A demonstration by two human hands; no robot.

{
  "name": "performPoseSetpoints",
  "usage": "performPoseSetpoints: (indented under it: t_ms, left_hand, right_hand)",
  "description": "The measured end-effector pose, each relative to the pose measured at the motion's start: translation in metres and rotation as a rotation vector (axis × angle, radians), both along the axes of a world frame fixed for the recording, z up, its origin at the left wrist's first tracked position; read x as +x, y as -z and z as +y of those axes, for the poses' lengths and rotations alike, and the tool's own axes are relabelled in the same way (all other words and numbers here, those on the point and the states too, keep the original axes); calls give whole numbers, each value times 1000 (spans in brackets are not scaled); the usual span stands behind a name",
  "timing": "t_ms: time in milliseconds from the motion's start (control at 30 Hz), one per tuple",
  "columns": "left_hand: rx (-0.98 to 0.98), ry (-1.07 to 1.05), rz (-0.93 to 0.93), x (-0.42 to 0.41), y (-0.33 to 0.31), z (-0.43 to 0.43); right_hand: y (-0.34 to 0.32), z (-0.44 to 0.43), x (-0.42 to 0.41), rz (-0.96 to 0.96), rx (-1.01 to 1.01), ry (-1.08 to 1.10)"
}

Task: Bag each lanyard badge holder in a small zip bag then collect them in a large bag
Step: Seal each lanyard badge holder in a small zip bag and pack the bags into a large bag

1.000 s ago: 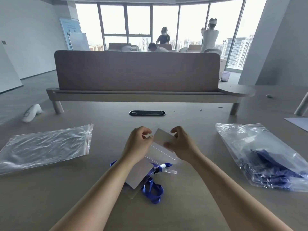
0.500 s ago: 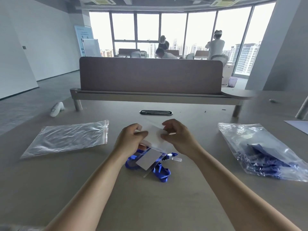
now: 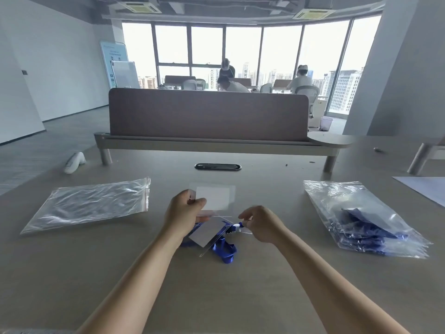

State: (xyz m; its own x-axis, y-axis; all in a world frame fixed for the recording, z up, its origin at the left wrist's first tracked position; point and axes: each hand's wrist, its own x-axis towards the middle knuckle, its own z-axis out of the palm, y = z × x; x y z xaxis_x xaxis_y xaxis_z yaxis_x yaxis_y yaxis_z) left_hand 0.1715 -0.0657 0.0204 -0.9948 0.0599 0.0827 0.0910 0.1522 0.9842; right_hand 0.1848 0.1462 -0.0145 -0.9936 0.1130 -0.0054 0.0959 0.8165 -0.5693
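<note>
Holding small clear pouch (image 3: 216,197) by its corner in left hand (image 3: 185,210), above worktop centre. Pinching badge holder (image 3: 207,233) at clip with right hand (image 3: 262,224). Likely light, stiff, slick, with limp lanyard (image 3: 225,249). Grip by clip.

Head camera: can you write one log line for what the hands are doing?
left hand holds clear card sleeve | right hand at lanyard clip, grip unclear | blue lanyard on table

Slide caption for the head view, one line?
Left hand holds a clear card sleeve; right hand at the clip of the blue lanyard.
</note>
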Motion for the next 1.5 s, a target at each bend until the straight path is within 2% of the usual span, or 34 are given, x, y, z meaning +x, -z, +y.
performPoseSetpoints:
  t_ms: [133,267,400,533,667,733,867,1133,1267,1500]
  left_hand:
    - [-10,36,-5,1,4,12]
    - [-43,59,-2,-2,10,16]
    - [-30,41,3,-9,14,17]
    - [2,-9,-2,-17,13,13]
    - [1,-53,12,-20,3,11]
    - [58,-47,20,-22,-5,9]
    - [126,-47,52,-26,-24,6]
    - [157,-16,152,-33,-66,-2]
    - [181,-38,164,-35,-78,-3]
    - [262,-27,156,-32,-92,-5]
  right_hand:
    - [5,-2,-6,-50,12,-38]
    - [11,-3,-9,-6,116,-82]
    - [13,1,-15,0,64,-67]
    - [5,10,-25,14,-198,-5]
    - [-19,15,-32,150,-536,89]
    - [-35,16,-34,225,-628,139]
    - [-66,17,-41,354,-739,139]
    - [-129,7,-48,442,-860,32]
    - [-149,0,-43,471,-829,-41]
    - [-187,-12,-33,585,-906,-74]
